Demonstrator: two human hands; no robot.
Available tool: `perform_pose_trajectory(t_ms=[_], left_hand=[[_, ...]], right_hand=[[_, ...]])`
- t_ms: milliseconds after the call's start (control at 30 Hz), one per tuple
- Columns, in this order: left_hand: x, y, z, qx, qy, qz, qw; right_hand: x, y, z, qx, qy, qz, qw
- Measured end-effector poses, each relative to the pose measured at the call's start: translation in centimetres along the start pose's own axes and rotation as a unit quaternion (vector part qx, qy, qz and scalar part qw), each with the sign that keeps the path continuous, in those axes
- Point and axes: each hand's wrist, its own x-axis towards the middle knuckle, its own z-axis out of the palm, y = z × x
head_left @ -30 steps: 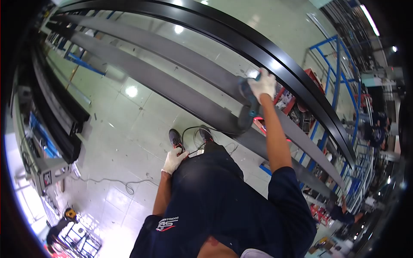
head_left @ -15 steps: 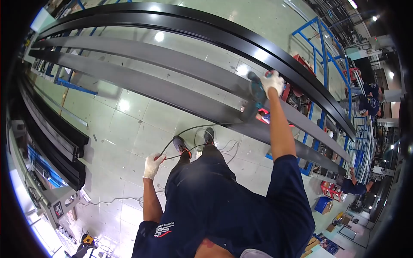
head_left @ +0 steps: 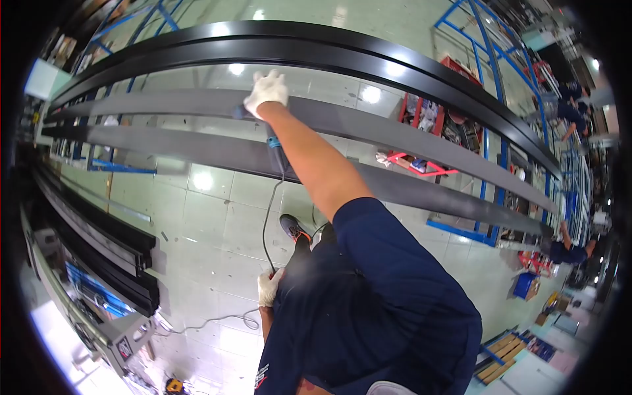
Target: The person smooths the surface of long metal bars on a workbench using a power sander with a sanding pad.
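My right hand (head_left: 266, 92), in a white glove, is stretched far forward and closed around a power tool (head_left: 276, 150). The tool rests on the upper of two long grey metal profiles (head_left: 164, 103); only its dark body with a blue band shows beneath my forearm. A black power cable (head_left: 266, 217) hangs from the tool down to my gloved left hand (head_left: 268, 288), which grips it beside my thigh. The second grey profile (head_left: 164, 148) lies just in front of the first. A long black frame (head_left: 329, 49) runs behind both.
Blue steel racks (head_left: 490, 138) carry the profiles, with red parts (head_left: 421, 161) underneath them. Black profiles (head_left: 105, 243) are stacked on the left, by a grey machine (head_left: 112, 336). Other people work at the right (head_left: 566, 247). Cable loops lie on the tiled floor (head_left: 217, 322).
My right hand has slid the tool well to the left along the grey profile. My left hand has dropped closer to my thigh, still on the cable. My view has swung left.
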Motion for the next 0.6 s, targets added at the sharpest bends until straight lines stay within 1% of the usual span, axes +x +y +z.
perform_pose_trajectory(t_ms=[67, 133, 233, 333, 400, 433, 467, 500, 600], left_hand=[[0.1, 0.5, -0.4, -0.046, 0.002, -0.009, 0.999], [0.5, 1.7, -1.2, -0.028, -0.016, 0.011, 0.999], [2.2, 2.6, -2.0, 0.020, -0.038, 0.031, 0.999], [4.4, 4.2, -2.3, 0.089, -0.059, 0.048, 0.993], [6.5, 5.6, -2.3, 0.162, -0.086, 0.042, 0.982], [7.4, 6.2, -2.1, 0.198, -0.099, 0.040, 0.974], [8.0, 7.1, -1.4, 0.156, -0.115, 0.066, 0.979], [8.5, 8.4, -0.9, 0.158, -0.123, 0.073, 0.977], [10.2, 11.3, 0.7, 0.167, -0.150, 0.091, 0.970]], right_hand=[[-0.2, 1.2, 0.3, 0.020, 0.020, 0.004, 1.000], [-0.9, 2.8, -0.7, 0.028, 0.016, 0.016, 0.999], [-2.8, 8.3, -3.3, 0.028, -0.003, 0.037, 0.999], [-5.2, 15.1, -5.7, -0.015, 0.016, 0.092, 0.995], [-6.8, 21.4, -6.0, 0.005, 0.067, 0.128, 0.989], [-7.4, 25.0, -5.7, 0.010, 0.078, 0.153, 0.985], [-8.6, 27.9, -6.8, 0.018, 0.080, 0.188, 0.979], [-10.1, 30.7, -7.6, -0.001, 0.097, 0.225, 0.969], [-14.1, 38.9, -9.7, 0.010, 0.140, 0.326, 0.935]])
